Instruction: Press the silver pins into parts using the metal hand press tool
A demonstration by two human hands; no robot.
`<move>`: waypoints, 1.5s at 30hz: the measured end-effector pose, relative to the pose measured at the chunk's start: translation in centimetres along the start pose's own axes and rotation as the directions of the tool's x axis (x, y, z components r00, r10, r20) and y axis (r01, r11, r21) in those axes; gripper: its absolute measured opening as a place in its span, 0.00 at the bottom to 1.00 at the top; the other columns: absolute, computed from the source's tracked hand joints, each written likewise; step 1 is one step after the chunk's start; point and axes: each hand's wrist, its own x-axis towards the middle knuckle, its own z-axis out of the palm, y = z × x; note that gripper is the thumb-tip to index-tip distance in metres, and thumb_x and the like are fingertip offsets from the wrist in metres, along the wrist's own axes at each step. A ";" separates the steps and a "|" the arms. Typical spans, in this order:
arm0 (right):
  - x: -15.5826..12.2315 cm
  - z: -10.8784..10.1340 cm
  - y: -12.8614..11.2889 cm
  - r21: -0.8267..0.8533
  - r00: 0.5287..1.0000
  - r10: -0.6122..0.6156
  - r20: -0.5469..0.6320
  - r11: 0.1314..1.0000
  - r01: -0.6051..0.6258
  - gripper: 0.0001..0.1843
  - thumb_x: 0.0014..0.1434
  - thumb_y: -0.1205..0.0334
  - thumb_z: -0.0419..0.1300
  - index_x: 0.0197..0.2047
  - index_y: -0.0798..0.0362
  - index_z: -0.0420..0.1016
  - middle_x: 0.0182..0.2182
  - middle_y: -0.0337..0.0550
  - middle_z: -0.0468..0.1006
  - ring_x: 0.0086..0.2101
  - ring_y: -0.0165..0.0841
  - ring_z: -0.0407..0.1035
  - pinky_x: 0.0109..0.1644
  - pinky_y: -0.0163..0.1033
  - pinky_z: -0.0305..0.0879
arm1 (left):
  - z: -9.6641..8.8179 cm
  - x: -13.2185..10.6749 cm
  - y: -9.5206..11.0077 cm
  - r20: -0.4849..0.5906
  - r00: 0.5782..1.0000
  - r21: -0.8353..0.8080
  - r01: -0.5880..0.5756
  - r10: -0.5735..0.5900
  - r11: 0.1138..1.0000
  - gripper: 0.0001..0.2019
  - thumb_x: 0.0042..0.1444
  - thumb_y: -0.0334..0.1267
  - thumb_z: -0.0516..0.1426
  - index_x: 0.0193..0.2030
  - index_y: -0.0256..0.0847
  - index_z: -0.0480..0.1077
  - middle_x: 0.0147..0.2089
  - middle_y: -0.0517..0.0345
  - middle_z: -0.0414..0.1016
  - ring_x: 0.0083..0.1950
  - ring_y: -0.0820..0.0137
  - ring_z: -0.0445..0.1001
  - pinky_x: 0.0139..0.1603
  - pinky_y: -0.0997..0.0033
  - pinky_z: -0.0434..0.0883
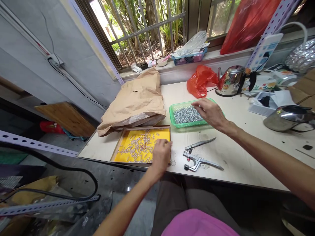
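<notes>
My left hand (161,154) rests at the right edge of a shallow yellow-bottomed wooden tray (128,139) strewn with several small metal pins; its fingers are curled and pinched at the tray's rim. My right hand (209,113) reaches over the right side of a green plastic basket (171,115) heaped with small silver metal parts, fingers bent down toward the pile. Metal hand pliers (198,157) lie on the table between the two hands, touching neither.
A brown paper sack (136,100) lies behind the tray. A red plastic bag (200,80), a steel kettle (231,80), a metal pot (287,118) and boxes stand at the back right. The table edge (221,182) runs in front of my lap.
</notes>
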 end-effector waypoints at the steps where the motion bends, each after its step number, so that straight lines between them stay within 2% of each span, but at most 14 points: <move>1: -0.2 0.4 1.0 -0.049 0.999 0.018 0.048 0.999 -0.015 0.14 0.66 0.60 0.51 0.50 0.53 0.72 0.45 0.51 0.73 0.43 0.41 0.70 0.47 0.48 0.67 | -0.4 0.4 -1.9 0.008 0.999 0.050 0.037 -0.037 0.998 0.14 0.61 0.29 0.51 0.47 0.45 0.74 0.44 0.49 0.72 0.48 0.60 0.68 0.48 0.57 0.71; 5: -2.7 2.6 0.6 -0.038 0.988 -0.019 0.152 0.999 0.025 0.16 0.66 0.63 0.50 0.54 0.53 0.70 0.50 0.52 0.71 0.46 0.40 0.69 0.47 0.46 0.68 | -0.7 1.0 -6.6 0.146 0.989 0.101 -0.001 -0.013 0.995 0.10 0.61 0.32 0.53 0.42 0.44 0.76 0.41 0.51 0.71 0.47 0.62 0.67 0.46 0.62 0.69; 9: -4.4 4.7 -3.9 0.185 0.957 -0.151 0.246 0.977 0.106 0.14 0.67 0.64 0.49 0.48 0.54 0.74 0.45 0.49 0.73 0.43 0.36 0.70 0.48 0.42 0.68 | -0.2 1.4 -7.0 0.242 0.970 0.074 -0.026 0.008 0.997 0.10 0.61 0.33 0.52 0.35 0.41 0.75 0.39 0.50 0.72 0.47 0.63 0.67 0.46 0.63 0.68; 13: -4.3 7.7 -7.6 0.362 0.943 -0.143 0.302 0.932 0.026 0.12 0.66 0.64 0.51 0.45 0.55 0.75 0.40 0.48 0.76 0.40 0.34 0.71 0.46 0.40 0.66 | -0.4 1.6 -6.8 0.172 0.978 -0.189 0.152 -0.119 0.970 0.09 0.59 0.34 0.54 0.34 0.38 0.75 0.37 0.51 0.76 0.43 0.64 0.72 0.47 0.64 0.68; 17: -3.9 10.7 -9.6 0.471 0.915 0.003 0.403 0.857 -0.210 0.09 0.61 0.61 0.58 0.42 0.57 0.76 0.36 0.46 0.79 0.36 0.33 0.71 0.40 0.37 0.64 | -1.3 1.0 -6.5 0.217 0.912 -0.568 0.408 -0.348 0.715 0.09 0.54 0.40 0.57 0.34 0.37 0.76 0.30 0.57 0.77 0.32 0.70 0.73 0.36 0.71 0.69; 21: -3.7 12.2 -11.0 0.559 0.879 0.014 0.476 0.767 -0.315 0.08 0.60 0.61 0.59 0.34 0.57 0.76 0.28 0.40 0.78 0.29 0.29 0.69 0.32 0.32 0.60 | -2.4 0.2 -5.9 0.326 0.845 -0.773 0.497 -0.424 0.395 0.11 0.48 0.43 0.61 0.32 0.35 0.75 0.26 0.59 0.75 0.27 0.73 0.72 0.31 0.74 0.70; 26: -3.9 13.0 -12.0 0.545 0.914 0.014 0.405 0.799 -0.253 0.09 0.60 0.65 0.56 0.29 0.57 0.74 0.24 0.37 0.75 0.26 0.26 0.66 0.31 0.31 0.56 | -3.1 -0.2 -6.0 0.491 0.757 -0.839 0.544 -0.431 -0.001 0.16 0.39 0.43 0.70 0.29 0.33 0.73 0.27 0.57 0.75 0.25 0.76 0.72 0.30 0.77 0.72; 31: -4.2 14.1 -12.5 0.540 0.913 0.058 0.404 0.791 -0.289 0.11 0.63 0.64 0.54 0.29 0.56 0.71 0.22 0.36 0.73 0.25 0.26 0.66 0.31 0.31 0.58 | -3.6 -0.3 -7.1 0.603 0.664 -0.791 0.571 -0.443 -0.220 0.12 0.43 0.35 0.69 0.30 0.32 0.73 0.27 0.56 0.76 0.24 0.78 0.72 0.30 0.78 0.74; 34: -4.2 14.0 -12.4 0.459 0.904 0.012 0.427 0.859 -0.228 0.08 0.63 0.67 0.54 0.35 0.56 0.73 0.29 0.41 0.77 0.31 0.30 0.70 0.38 0.34 0.64 | -4.3 -0.6 -7.4 0.503 0.624 -0.843 0.507 -0.598 -0.180 0.11 0.43 0.32 0.68 0.31 0.33 0.71 0.25 0.59 0.75 0.23 0.79 0.71 0.29 0.80 0.73; 36: -4.2 13.0 -11.9 0.383 0.900 -0.087 0.427 0.919 -0.093 0.09 0.60 0.70 0.56 0.44 0.57 0.74 0.39 0.48 0.77 0.40 0.34 0.71 0.46 0.39 0.65 | -4.8 -1.0 -6.8 0.409 0.649 -0.876 0.476 -0.642 -0.077 0.15 0.42 0.34 0.68 0.34 0.33 0.71 0.25 0.60 0.75 0.24 0.78 0.72 0.29 0.79 0.73; 38: -4.4 11.0 -10.9 0.338 0.909 -0.179 0.377 0.940 0.045 0.16 0.60 0.71 0.57 0.52 0.58 0.71 0.49 0.55 0.73 0.48 0.38 0.68 0.51 0.43 0.65 | -5.1 -1.4 -5.2 0.381 0.709 -0.875 0.483 -0.594 0.015 0.18 0.40 0.37 0.69 0.37 0.33 0.71 0.27 0.59 0.76 0.25 0.76 0.73 0.29 0.77 0.74; 40: -5.0 8.2 -9.4 0.312 0.929 -0.209 0.304 0.944 0.111 0.19 0.62 0.69 0.55 0.56 0.57 0.68 0.53 0.56 0.69 0.52 0.39 0.65 0.54 0.45 0.64 | -5.0 -1.6 -3.0 0.431 0.751 -0.848 0.526 -0.500 0.060 0.19 0.40 0.40 0.68 0.37 0.33 0.72 0.29 0.58 0.77 0.26 0.75 0.74 0.30 0.75 0.75; 42: -6.2 5.1 -7.6 0.249 0.939 -0.185 0.289 0.962 0.113 0.18 0.64 0.67 0.54 0.56 0.56 0.69 0.50 0.54 0.70 0.51 0.39 0.65 0.54 0.46 0.63 | -4.3 -1.6 -0.5 0.510 0.761 -0.805 0.587 -0.402 0.091 0.17 0.40 0.40 0.68 0.35 0.33 0.72 0.29 0.57 0.77 0.25 0.75 0.74 0.28 0.75 0.74; 45: -9.4 1.1 -4.9 0.100 0.905 -0.120 0.408 0.991 0.086 0.15 0.65 0.63 0.53 0.53 0.57 0.72 0.43 0.51 0.72 0.46 0.39 0.66 0.51 0.45 0.64 | -2.6 -0.9 2.5 0.576 0.757 -0.743 0.642 -0.307 0.189 0.12 0.44 0.37 0.65 0.33 0.32 0.74 0.26 0.59 0.74 0.22 0.77 0.70 0.20 0.79 0.69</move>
